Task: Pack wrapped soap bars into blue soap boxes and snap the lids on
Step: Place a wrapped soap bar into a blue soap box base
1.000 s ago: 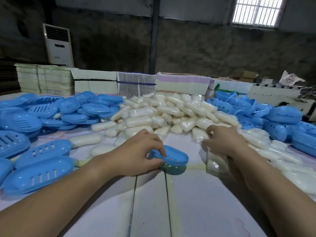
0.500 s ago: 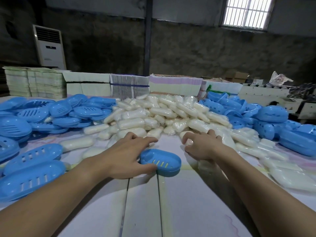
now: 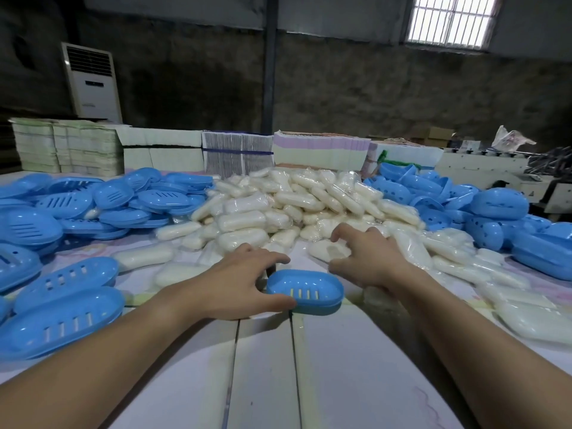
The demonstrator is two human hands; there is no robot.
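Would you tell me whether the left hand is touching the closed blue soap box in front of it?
Touching. The head view shows the left hand with its thumb against the near rim of the blue soap box and fingers curled at its far end.

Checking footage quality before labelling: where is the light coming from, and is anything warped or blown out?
Head view: daylight enters by the barred window, overexposed; back wall dim; wide-angle bends the forearms outward; left hand, closed blue soap box and right hand evenly lit and sharp.

Dim room, window (image 3: 450, 21) glare (edges warped)
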